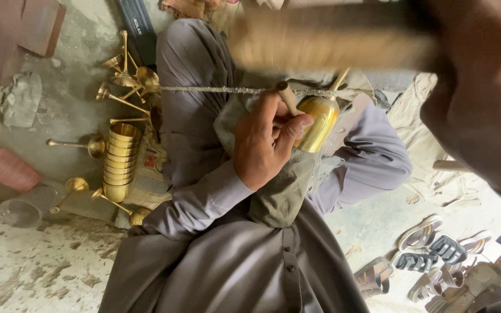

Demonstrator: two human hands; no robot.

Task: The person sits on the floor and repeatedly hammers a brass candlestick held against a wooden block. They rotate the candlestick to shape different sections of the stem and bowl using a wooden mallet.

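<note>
A brass vessel was being worked on a lap, with many finished pieces set aside at the left.

The brass vessel (318, 123) was held over a grey-green cloth (279, 174) on the lap, near the middle of the scene, its long axis slanted: the thin stem pointed up and to the right, the rounded body down and to the left. The left hand (268, 142) was closed around a wooden-handled tool (287, 97) pressed against the vessel's side. The right hand (476, 93) was seen only as a blur with a wooden stick (331, 43); whether it was closed could not be told. A rough cord (227, 90) ran across, far of the vessel. Stacked brass cups (120, 162) and stemmed brass goblets (126, 75) lay at the left, judged done; this piece was judged still in hand.
</note>
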